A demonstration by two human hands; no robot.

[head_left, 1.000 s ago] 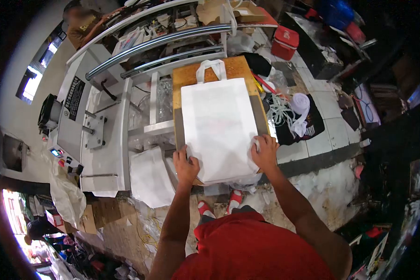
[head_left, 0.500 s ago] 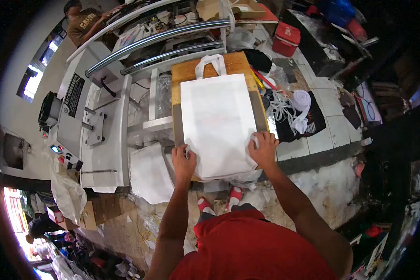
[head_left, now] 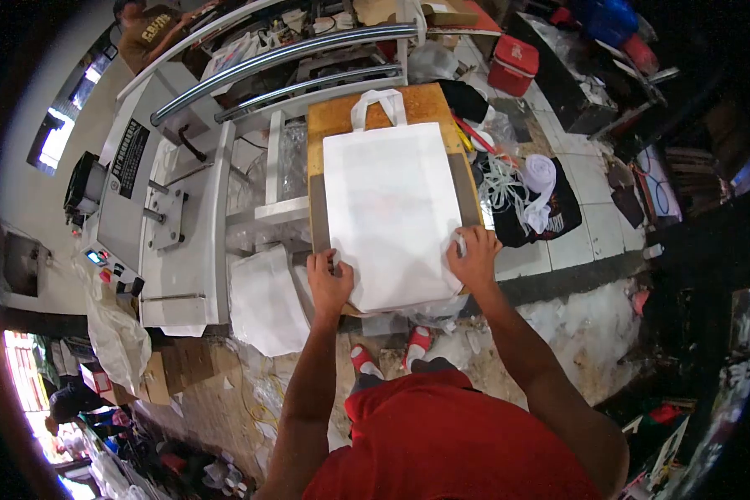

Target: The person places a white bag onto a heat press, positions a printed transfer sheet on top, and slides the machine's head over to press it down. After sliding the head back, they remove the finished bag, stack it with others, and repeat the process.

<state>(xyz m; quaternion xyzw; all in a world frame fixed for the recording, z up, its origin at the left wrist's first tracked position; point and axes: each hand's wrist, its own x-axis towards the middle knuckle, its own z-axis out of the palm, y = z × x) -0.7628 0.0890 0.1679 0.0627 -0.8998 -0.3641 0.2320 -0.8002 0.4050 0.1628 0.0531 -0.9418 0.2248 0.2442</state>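
White bag (head_left: 392, 212) lies between left hand (head_left: 329, 285) and right hand (head_left: 476, 260).

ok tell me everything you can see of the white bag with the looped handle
The white bag is plain and roughly rectangular, apparently soft fabric, with a white looped handle at its far end. It lies flat on a wooden board, its bottom edge toward the person. A faint patch shows mid-front, too vague to make out. The left-hand grip is at its left edge and the right-hand grip at its right edge, both near the bottom; whether they pinch it is unclear.
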